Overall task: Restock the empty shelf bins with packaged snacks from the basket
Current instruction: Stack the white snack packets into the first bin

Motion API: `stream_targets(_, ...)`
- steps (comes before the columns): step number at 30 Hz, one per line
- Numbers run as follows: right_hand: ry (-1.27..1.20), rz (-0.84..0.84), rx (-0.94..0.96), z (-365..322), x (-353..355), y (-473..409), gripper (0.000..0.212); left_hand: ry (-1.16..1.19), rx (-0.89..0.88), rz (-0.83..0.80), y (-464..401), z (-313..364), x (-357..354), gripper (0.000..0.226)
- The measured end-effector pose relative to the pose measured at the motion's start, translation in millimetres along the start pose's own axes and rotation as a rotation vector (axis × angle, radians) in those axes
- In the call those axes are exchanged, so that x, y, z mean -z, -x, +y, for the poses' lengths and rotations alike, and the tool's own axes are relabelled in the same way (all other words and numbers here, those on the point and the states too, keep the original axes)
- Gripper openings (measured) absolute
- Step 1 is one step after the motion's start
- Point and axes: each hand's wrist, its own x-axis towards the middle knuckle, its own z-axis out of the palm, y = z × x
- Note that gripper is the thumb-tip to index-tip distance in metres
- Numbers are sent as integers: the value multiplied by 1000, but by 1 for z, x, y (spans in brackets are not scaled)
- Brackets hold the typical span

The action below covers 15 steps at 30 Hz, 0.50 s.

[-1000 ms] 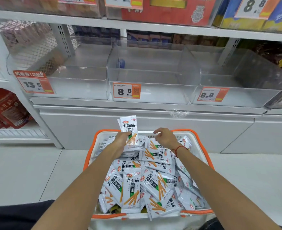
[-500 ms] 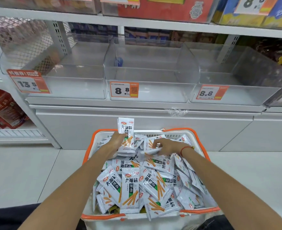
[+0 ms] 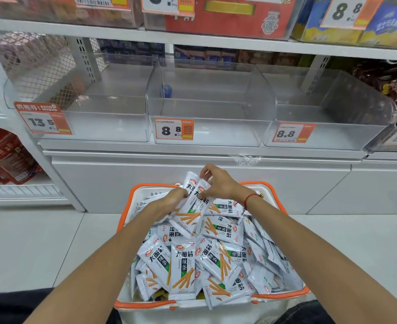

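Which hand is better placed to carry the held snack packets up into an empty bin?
Probably the right hand: it pinches the tops of the raised packets and sits higher, nearer the middle bin. The left hand grips them lower, over the basket.

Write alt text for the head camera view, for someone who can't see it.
Two hands, left hand and right hand, hold up white snack packets over an orange-rimmed basket heaped with the same packets. Behind it, three clear shelf bins stand empty, with orange price tags on their fronts.
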Motion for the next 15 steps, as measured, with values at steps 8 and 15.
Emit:
stream_targets(8, -82, 173, 181, -2, -21, -10, 45, 57, 11, -75, -3, -10, 1, 56)
stream_targets(15, 259, 53, -85, 38, -8, -10, 32, 212, 0, 34, -7, -25, 7, 21)
